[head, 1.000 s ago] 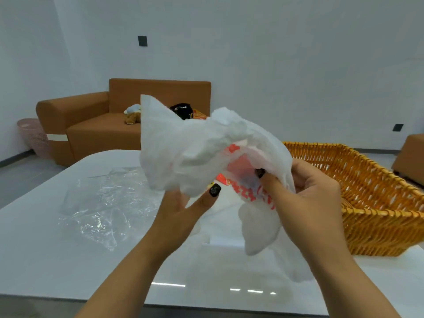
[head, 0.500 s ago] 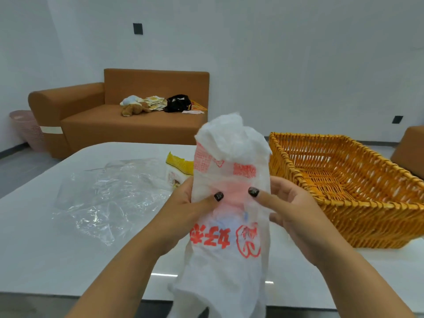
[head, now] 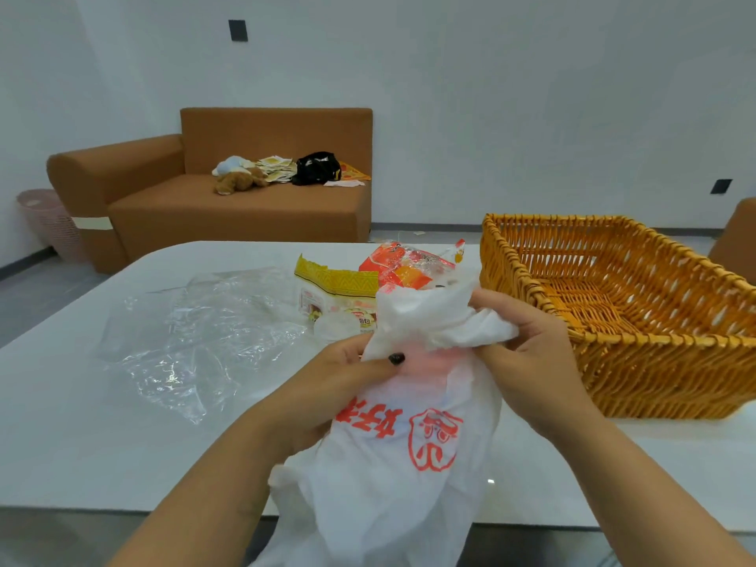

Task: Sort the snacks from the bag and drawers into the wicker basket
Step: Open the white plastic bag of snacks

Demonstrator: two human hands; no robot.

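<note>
We saw the white counter (head: 82, 423) carrying the wicker basket (head: 638, 321) at the right, nothing showing inside it. In front of us the white bag (head: 392, 476) with red print hung lengthwise, its long axis roughly upright, mouth up and bottom trailing below the counter edge. Both forearms reached in from below, converging on the bag's neck. The left hand (head: 339, 386) had its grip closed on the neck, thumb pressed across the front. The right hand (head: 527, 341) pinched the bunched upper rim with curled fingers. Behind the bag stood a yellow-topped snack pack (head: 335, 296) and a red snack packet (head: 405, 263); a clear plastic sheet (head: 196, 333) lay at the left.
</note>
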